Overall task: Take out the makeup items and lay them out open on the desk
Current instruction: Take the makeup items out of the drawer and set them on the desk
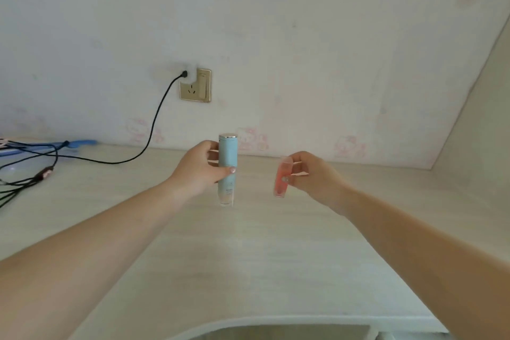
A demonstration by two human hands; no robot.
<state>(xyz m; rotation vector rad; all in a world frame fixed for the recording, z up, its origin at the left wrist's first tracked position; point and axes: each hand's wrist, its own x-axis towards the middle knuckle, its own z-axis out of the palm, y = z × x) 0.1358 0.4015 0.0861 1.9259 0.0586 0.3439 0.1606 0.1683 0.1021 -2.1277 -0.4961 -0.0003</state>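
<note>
Both forearms reached forward over the desk (248, 257). The left hand (197, 171) had fingers and thumb curled round an upright blue bottle (227, 171), its base at or just above the desktop. The right hand (309, 174) pinched a small pink tube (281, 179), slightly tilted, well apart from the bottle. Each probably wanted setting down steadily before uncapping. Behind was a wall socket (196, 88).
</note>
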